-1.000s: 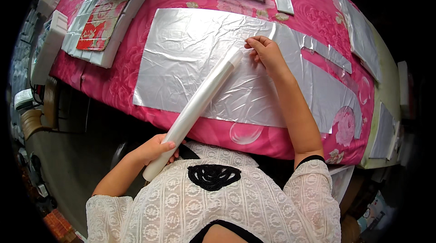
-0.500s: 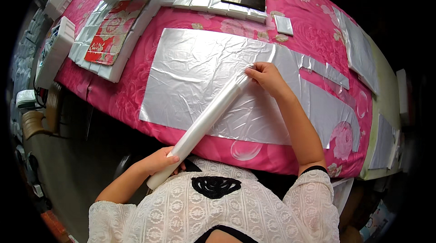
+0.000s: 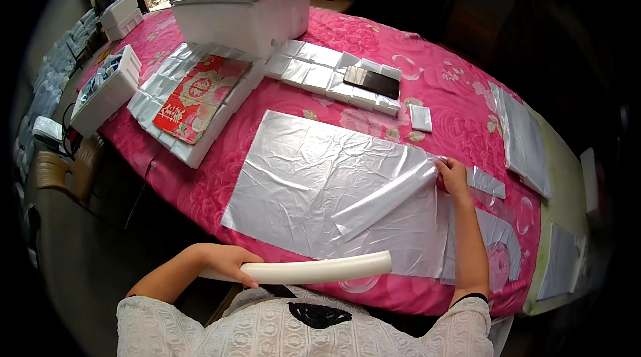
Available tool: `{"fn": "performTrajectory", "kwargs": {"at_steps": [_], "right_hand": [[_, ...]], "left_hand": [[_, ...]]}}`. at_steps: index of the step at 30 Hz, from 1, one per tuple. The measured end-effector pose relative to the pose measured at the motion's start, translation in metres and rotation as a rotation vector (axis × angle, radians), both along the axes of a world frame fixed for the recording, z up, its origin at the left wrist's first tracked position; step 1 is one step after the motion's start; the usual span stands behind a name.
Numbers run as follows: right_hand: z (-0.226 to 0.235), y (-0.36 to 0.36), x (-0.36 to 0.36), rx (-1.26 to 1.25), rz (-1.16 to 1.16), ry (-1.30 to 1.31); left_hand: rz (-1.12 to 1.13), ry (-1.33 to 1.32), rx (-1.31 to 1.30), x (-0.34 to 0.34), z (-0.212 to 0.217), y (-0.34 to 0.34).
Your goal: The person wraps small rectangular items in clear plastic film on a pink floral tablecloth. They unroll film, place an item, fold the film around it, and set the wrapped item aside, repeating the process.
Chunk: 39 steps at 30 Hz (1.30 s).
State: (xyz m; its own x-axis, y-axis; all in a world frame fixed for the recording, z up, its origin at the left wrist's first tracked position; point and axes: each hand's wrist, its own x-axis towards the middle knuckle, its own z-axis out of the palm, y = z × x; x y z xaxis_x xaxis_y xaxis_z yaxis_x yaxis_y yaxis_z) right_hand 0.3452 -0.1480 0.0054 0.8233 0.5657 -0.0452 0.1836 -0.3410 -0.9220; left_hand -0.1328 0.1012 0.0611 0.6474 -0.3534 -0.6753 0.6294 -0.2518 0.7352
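My left hand [image 3: 227, 262] is wrapped round a long cream-white tube [image 3: 320, 270], held almost level just above the table's near edge. With fingers pinched, my right hand [image 3: 451, 175] grips the upper end of a narrow silvery plastic sleeve [image 3: 387, 198]. This sleeve lies slantwise, flat and limp, on a large wrinkled clear plastic sheet [image 3: 300, 170]. The tube and the sleeve are apart. Beside my right forearm are more plastic pieces [image 3: 486, 182], partly hidden by the arm.
A pink flowered cloth [image 3: 220, 190] covers the table. Beyond the sheet are stacks of small plastic packets [image 3: 314, 67], a dark phone [image 3: 374, 81], one loose packet [image 3: 420, 118] and a red printed sheet [image 3: 200, 100]. A white foam box [image 3: 267, 23] with a metal plate stands at the back.
The tube has come out of the plastic sleeve and swung down towards me in my left hand. The sleeve now lies flattened on the sheet, its end still in my right hand. The view has tilted up.
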Motion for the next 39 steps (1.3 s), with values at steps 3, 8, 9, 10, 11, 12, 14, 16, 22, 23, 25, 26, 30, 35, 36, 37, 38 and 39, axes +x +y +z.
{"fn": "performTrajectory", "kwargs": {"at_steps": [3,8,9,10,11,12,14,16,22,23,25,26,30,35,36,37,38,39], "right_hand": [[-0.002,0.034,-0.039,0.014,0.16,0.051],[-0.001,0.077,-0.075,-0.034,0.343,0.076],[0.0,0.082,-0.075,-0.051,0.36,0.045],[0.004,0.085,-0.077,-0.082,0.356,0.049],[0.01,0.085,-0.079,-0.114,0.347,0.053],[0.012,0.086,-0.077,-0.123,0.364,0.08],[0.013,0.089,-0.072,-0.144,0.402,0.132],[0.013,0.09,-0.07,-0.13,0.434,0.147],[0.019,0.086,-0.084,-0.19,0.104,-0.28],[0.032,0.079,-0.104,-0.134,0.197,-0.249],[0.057,0.06,-0.155,-0.139,0.435,-0.236],[0.05,0.045,-0.179,-0.125,0.54,-0.388],[0.035,0.016,-0.228,-0.234,0.571,-0.599],[0.027,-0.009,-0.164,-0.355,0.25,-0.749],[0.024,-0.015,-0.142,-0.396,0.149,-0.785],[0.016,-0.027,-0.118,-0.393,0.044,-0.829],[0.02,-0.033,-0.104,-0.462,-0.038,-0.763],[0.023,-0.038,-0.103,-0.42,-0.013,-0.749]], "left_hand": [[-0.165,-0.351,0.478,0.064,0.026,-0.011],[-0.186,-0.927,1.069,0.123,0.012,-0.027],[-0.092,-1.19,1.142,0.129,0.001,-0.029],[-0.079,-1.264,1.065,0.131,-0.006,-0.035],[-0.07,-1.338,0.981,0.131,-0.013,-0.043],[-0.059,-1.405,0.904,0.127,-0.018,-0.051],[-0.21,-1.316,0.792,0.115,-0.027,-0.064],[-0.315,-1.203,0.797,0.102,-0.034,-0.075],[-0.395,-1.08,0.894,0.082,-0.05,-0.09],[-0.376,-1.07,0.904,0.081,-0.049,-0.093],[-0.345,-1.048,0.943,0.081,-0.05,-0.101],[-0.339,-1.05,0.952,0.081,-0.05,-0.107],[-0.311,-1.056,1.018,0.081,-0.05,-0.119],[-0.314,-1.024,0.921,0.081,-0.046,-0.118],[-0.325,-1.042,0.869,0.08,-0.046,-0.114],[-0.338,-1.064,0.81,0.081,-0.046,-0.11],[-0.383,-1.101,0.762,0.082,-0.044,-0.102],[-0.428,-1.139,0.711,0.086,-0.04,-0.09]]}}
